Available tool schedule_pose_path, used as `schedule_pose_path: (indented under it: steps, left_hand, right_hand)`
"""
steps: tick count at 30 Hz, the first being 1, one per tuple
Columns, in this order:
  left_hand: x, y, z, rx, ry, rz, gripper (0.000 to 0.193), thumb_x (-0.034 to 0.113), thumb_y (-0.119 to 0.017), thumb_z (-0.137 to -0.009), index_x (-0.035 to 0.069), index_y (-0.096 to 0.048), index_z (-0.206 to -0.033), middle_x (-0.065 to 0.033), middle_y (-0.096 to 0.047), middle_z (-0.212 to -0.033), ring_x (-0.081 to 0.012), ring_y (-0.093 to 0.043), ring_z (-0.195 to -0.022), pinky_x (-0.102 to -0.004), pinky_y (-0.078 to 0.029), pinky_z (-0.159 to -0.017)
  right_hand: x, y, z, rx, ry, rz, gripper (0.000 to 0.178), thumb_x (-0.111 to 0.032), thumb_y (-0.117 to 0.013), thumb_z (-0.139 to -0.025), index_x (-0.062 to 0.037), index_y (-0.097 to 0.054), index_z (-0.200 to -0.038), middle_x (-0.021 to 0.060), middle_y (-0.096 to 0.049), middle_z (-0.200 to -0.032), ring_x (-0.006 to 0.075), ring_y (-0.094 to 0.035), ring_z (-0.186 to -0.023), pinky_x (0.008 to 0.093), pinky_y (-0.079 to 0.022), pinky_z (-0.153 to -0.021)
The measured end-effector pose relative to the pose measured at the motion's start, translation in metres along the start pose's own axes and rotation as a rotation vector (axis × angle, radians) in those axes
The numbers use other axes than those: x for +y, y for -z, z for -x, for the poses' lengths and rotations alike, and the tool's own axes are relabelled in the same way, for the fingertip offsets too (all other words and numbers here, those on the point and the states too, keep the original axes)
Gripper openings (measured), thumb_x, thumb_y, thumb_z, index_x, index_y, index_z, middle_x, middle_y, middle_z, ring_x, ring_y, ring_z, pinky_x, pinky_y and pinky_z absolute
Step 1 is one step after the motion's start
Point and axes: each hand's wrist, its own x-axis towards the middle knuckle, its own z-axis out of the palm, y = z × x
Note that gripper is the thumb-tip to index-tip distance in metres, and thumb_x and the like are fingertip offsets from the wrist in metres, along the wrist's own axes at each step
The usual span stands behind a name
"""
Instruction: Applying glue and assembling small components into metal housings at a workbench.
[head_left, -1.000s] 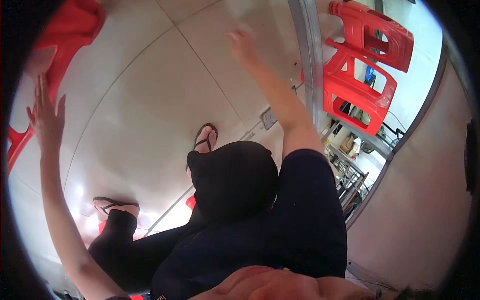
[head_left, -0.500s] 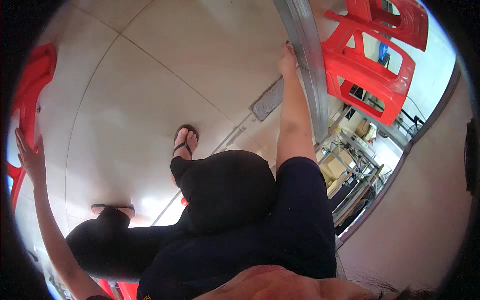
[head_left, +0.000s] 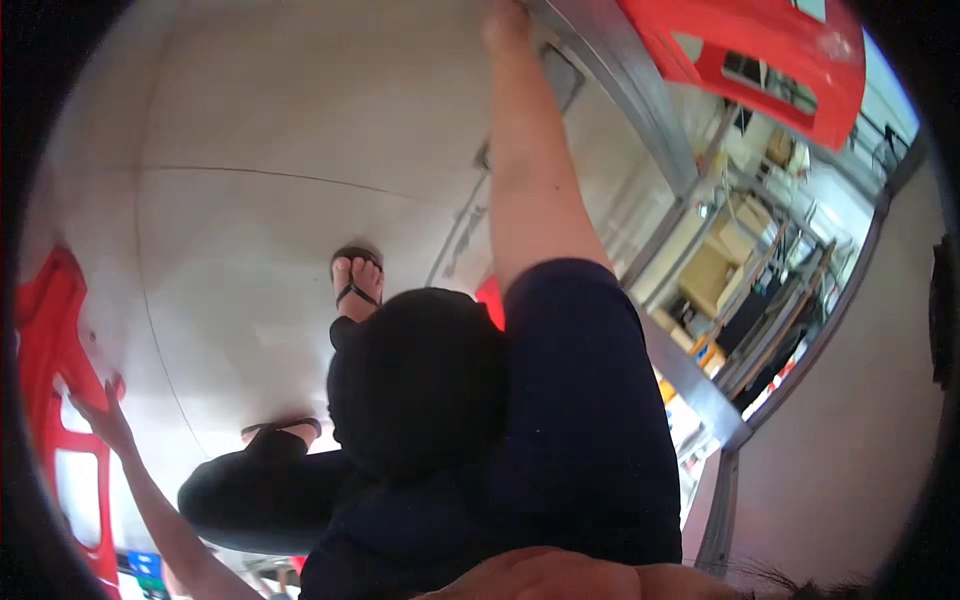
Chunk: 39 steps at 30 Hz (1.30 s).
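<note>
At the far left, my left hand (head_left: 107, 418) is at the edge of a red plastic chair (head_left: 62, 320), with thumb and fingers on either side of a red part. My right arm stretches far forward to the top of the view. There my right hand (head_left: 507, 24) is blurred and partly cut off, close to the end of a grey metal rail (head_left: 625, 75). Its fingers cannot be made out, nor whether it touches the rail.
Another red plastic seat (head_left: 760, 60) stands beyond the rail at the upper right. Behind it, a metal rack (head_left: 745, 270) holds cardboard boxes and clutter. My sandalled foot (head_left: 357, 275) stands on the tiled floor (head_left: 250, 120). A pale panel (head_left: 840, 450) fills the lower right.
The view has shifted. My right hand has moved up and left in the picture, to its top edge. My left hand and the red chair beside it appear lower.
</note>
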Motion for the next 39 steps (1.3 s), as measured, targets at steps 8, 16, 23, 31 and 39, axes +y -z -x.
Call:
schedule_pose_path:
  steps: [8,16,23,31,39]
  left_hand:
    - [-0.007,0.094,0.029,-0.082,0.083,-0.057,0.093,0.057,-0.054,-0.080,0.004,-0.009,-0.141,-0.0220,-0.020,-0.143,-0.0375,-0.027,-0.130,-0.0452,-0.032,-0.103]
    - [0.033,0.096,0.009,-0.063,-0.065,0.132,0.080,0.041,-0.058,-0.084,0.012,-0.010,-0.143,-0.0179,-0.031,-0.139,-0.0356,-0.043,-0.119,-0.0432,-0.043,-0.094]
    - [-0.058,0.063,0.010,-0.185,-0.085,0.016,0.072,0.031,-0.053,-0.090,0.011,-0.008,-0.143,-0.0192,-0.045,-0.127,-0.0348,-0.054,-0.106,-0.0390,-0.046,-0.091]
    - [-0.143,0.031,-0.004,-0.029,-0.457,-0.306,0.048,-0.006,-0.037,-0.092,0.008,-0.031,-0.137,-0.0096,-0.052,-0.121,-0.0189,-0.058,-0.098,-0.0280,-0.048,-0.087]
    - [-0.019,0.035,0.006,-0.033,-0.091,0.096,0.058,0.031,-0.057,-0.086,0.013,-0.033,-0.136,-0.0093,-0.054,-0.118,-0.0252,-0.061,-0.089,-0.0302,-0.051,-0.082]
  right_hand:
    - [-0.192,0.024,0.033,-0.275,-0.555,-0.370,0.032,-0.018,-0.039,-0.087,0.0048,-0.058,-0.100,0.0244,-0.058,-0.107,0.0344,-0.052,-0.103,0.0404,-0.040,-0.087]
    - [-0.180,0.039,0.073,-0.233,-0.296,-0.038,0.004,-0.005,-0.051,-0.074,-0.0026,-0.054,-0.074,0.0183,-0.053,-0.077,0.0303,-0.054,-0.074,0.0408,-0.043,-0.066]
    - [-0.198,0.114,0.119,-0.358,-0.371,-0.240,0.018,-0.009,-0.058,-0.077,-0.0037,-0.061,-0.093,0.0145,-0.060,-0.085,0.0253,-0.059,-0.076,0.0349,-0.046,-0.066]
    - [-0.267,0.257,0.268,-0.034,-1.846,-1.977,0.021,-0.010,-0.051,-0.079,0.0005,-0.058,-0.096,0.0059,-0.056,-0.074,0.0153,-0.051,-0.066,0.0271,-0.044,-0.060]
    - [-0.319,0.297,0.344,-0.564,-1.805,-1.479,0.026,-0.018,-0.050,-0.089,0.0028,-0.055,-0.104,0.0009,-0.048,-0.069,0.0111,-0.046,-0.061,0.0229,-0.040,-0.056]
